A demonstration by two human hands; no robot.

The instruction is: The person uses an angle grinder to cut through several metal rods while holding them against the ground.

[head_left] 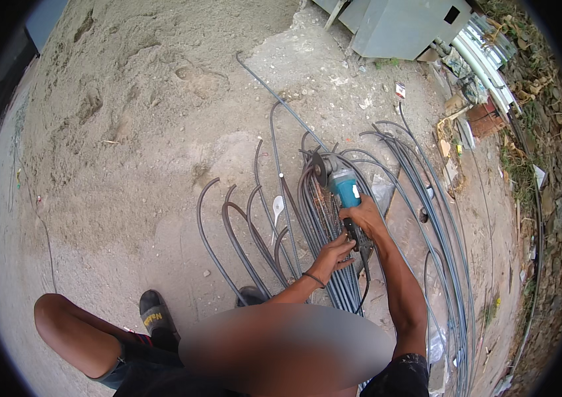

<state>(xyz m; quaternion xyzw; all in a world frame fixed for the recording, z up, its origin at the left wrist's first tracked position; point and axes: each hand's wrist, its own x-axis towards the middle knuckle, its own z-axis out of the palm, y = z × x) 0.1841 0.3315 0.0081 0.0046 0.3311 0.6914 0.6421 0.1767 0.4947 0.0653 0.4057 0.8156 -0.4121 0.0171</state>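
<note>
Bright, diffuse daylight covers the ground [162, 245], and shadows are soft and faint; which side the light comes from is hard to tell. The white pipes [482, 63] at the ground's upper right corner are among the palest spots, close to washed out. The dark shorts [149, 370] at the lower edge lose most of their detail. The grinder [345, 188] and the rods [449, 264] are fairly sharp, while detail softens toward the ground's outer edges. A smooth oval smear blanks out a patch along the lower edge. Fisheye distortion bends lines near the right edge, and black fills all four corners of the view.
</note>
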